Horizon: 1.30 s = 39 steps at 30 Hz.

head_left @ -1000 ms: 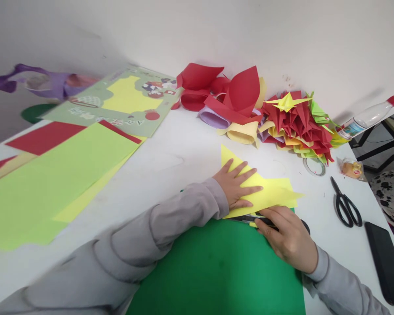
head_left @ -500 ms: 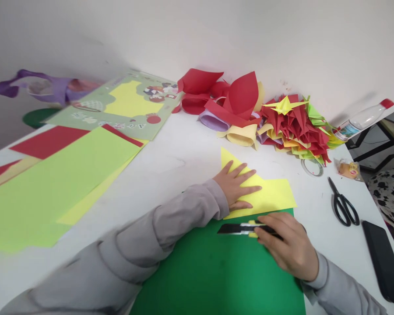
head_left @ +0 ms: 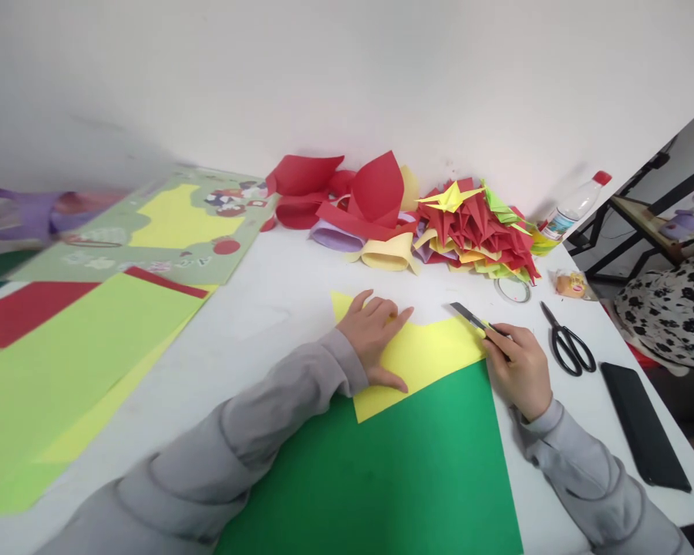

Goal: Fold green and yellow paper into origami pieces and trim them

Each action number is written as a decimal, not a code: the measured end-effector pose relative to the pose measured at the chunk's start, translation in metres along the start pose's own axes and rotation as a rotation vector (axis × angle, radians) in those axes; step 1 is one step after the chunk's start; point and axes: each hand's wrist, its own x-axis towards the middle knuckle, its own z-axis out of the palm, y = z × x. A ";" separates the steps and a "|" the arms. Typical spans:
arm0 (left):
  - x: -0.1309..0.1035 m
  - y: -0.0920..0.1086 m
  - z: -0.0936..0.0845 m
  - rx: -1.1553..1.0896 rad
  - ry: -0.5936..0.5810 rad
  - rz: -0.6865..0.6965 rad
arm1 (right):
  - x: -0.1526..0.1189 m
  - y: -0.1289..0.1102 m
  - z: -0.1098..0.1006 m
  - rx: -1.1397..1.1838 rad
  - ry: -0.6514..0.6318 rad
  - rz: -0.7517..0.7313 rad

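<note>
My left hand (head_left: 374, 335) presses on a yellow sheet of paper (head_left: 425, 356), its thumb and index finger spread apart and the other fingers partly bent. The sheet overlaps the far edge of a green sheet (head_left: 382, 478). My right hand (head_left: 519, 370) is closed around a utility knife (head_left: 473, 317), whose dark blade points up and to the left, past the right part of the yellow paper. I cannot tell whether the blade touches the paper. Part of the yellow sheet is hidden under my left hand.
Black scissors (head_left: 567, 339), a black phone-like slab (head_left: 645, 424), a tape roll (head_left: 512, 290) and a wrapped snack (head_left: 571, 285) lie to the right. Folded paper pieces (head_left: 480, 223) and a bottle (head_left: 575, 208) stand along the wall. Light green paper (head_left: 81, 370) lies left.
The view has shifted to the right. My right hand has raised the knife from over the green sheet to the yellow paper's right end. The yellow paper has turned slightly, and my left fingers have bent.
</note>
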 end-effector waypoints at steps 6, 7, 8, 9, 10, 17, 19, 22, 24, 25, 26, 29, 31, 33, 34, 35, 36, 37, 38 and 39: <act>-0.001 -0.001 0.005 -0.043 0.058 -0.044 | 0.002 0.008 0.004 0.009 -0.016 0.043; -0.001 -0.001 0.005 -0.050 0.068 -0.055 | 0.001 0.009 0.005 0.015 -0.026 0.042; -0.001 -0.001 0.006 -0.057 0.076 -0.064 | 0.001 0.008 0.006 0.020 -0.032 0.039; -0.001 -0.001 0.006 -0.063 0.084 -0.071 | 0.001 0.008 0.006 0.022 -0.033 0.036; -0.001 -0.001 0.005 -0.072 0.089 -0.073 | 0.001 0.008 0.006 0.022 -0.031 0.034; 0.003 0.000 -0.003 -0.130 0.111 -0.009 | 0.002 0.011 0.004 0.001 -0.052 0.015; 0.003 0.001 -0.001 -0.106 0.198 0.010 | 0.003 0.009 0.001 -0.009 -0.070 -0.024; 0.002 0.001 0.004 -0.081 0.360 0.001 | 0.005 -0.002 -0.006 -0.031 -0.114 -0.114; 0.002 0.000 0.006 -0.071 0.465 -0.005 | 0.005 -0.012 -0.011 -0.039 -0.154 -0.185; 0.003 0.000 0.005 -0.071 0.512 -0.003 | 0.004 -0.019 -0.014 -0.038 -0.173 -0.215; 0.003 -0.001 0.005 -0.073 0.553 0.000 | 0.004 -0.025 -0.015 -0.030 -0.193 -0.242; 0.004 -0.004 0.000 -0.086 0.627 -0.032 | -0.001 -0.045 -0.018 -0.012 -0.247 -0.306; 0.003 -0.007 -0.002 -0.080 0.638 -0.091 | -0.005 -0.057 -0.017 0.019 -0.251 -0.368; 0.004 -0.010 -0.003 -0.073 0.652 -0.144 | -0.008 -0.068 -0.016 0.052 -0.228 -0.425; 0.004 -0.010 -0.002 -0.071 0.657 -0.163 | -0.009 -0.073 -0.015 0.064 -0.216 -0.446; 0.004 -0.011 -0.002 -0.071 0.661 -0.180 | -0.011 -0.078 -0.014 0.075 -0.206 -0.463; 0.004 -0.011 -0.001 -0.074 0.665 -0.196 | -0.011 -0.082 -0.014 0.089 -0.203 -0.482; 0.004 -0.011 -0.001 -0.078 0.669 -0.212 | -0.012 -0.085 -0.015 0.109 -0.203 -0.505; 0.005 -0.011 -0.001 -0.083 0.676 -0.230 | -0.012 -0.087 -0.016 0.137 -0.201 -0.528; 0.004 -0.012 -0.002 -0.088 0.688 -0.251 | -0.011 -0.087 -0.017 0.169 -0.192 -0.544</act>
